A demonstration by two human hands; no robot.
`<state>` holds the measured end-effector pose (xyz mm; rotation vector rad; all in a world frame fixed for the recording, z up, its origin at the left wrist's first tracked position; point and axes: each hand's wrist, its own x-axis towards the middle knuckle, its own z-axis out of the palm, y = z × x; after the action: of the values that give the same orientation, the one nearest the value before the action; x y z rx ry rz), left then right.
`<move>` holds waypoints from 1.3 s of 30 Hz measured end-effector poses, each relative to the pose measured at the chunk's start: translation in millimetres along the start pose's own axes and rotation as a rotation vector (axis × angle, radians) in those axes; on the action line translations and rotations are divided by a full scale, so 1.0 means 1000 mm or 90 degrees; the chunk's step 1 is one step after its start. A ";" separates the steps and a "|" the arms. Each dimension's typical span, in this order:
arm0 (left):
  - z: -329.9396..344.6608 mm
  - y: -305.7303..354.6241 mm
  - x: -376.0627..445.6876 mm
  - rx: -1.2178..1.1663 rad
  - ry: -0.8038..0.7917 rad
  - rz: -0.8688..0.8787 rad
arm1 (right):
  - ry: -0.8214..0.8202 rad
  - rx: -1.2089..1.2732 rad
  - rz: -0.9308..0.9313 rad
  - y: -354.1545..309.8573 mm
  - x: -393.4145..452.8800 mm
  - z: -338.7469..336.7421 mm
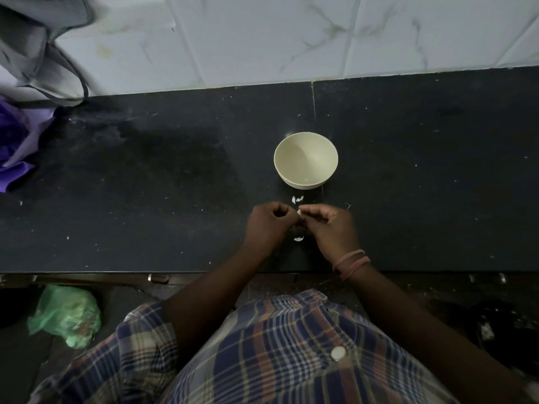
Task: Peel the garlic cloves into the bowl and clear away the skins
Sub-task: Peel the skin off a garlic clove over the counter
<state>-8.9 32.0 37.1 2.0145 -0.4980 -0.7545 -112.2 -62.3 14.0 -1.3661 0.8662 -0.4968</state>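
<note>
A pale cream bowl (305, 160) stands on the black counter (145, 185), just beyond my hands. My left hand (269, 225) and my right hand (329, 225) meet over the counter's near half, fingers curled, pinching a small white garlic clove (299, 212) between their fingertips. Most of the clove is hidden by my fingers. A couple of white skin pieces (297, 199) lie between my hands and the bowl. Another skin piece (298, 238) lies on the counter below my hands. Only a tiny pale speck shows inside the bowl.
A tiled wall (291, 39) rises behind the counter. A grey bag (38, 48) and purple cloth (14, 141) sit at the far left. A green plastic bag (65, 314) lies on the floor at lower left. Small white flecks dot the counter.
</note>
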 end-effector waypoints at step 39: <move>0.004 0.000 -0.002 -0.335 -0.103 -0.130 | -0.106 0.166 0.093 -0.014 0.001 -0.008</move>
<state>-13.0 30.3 36.0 1.5303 -0.1562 -1.0558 -115.8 -70.3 27.4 -1.0800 0.7314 -0.3634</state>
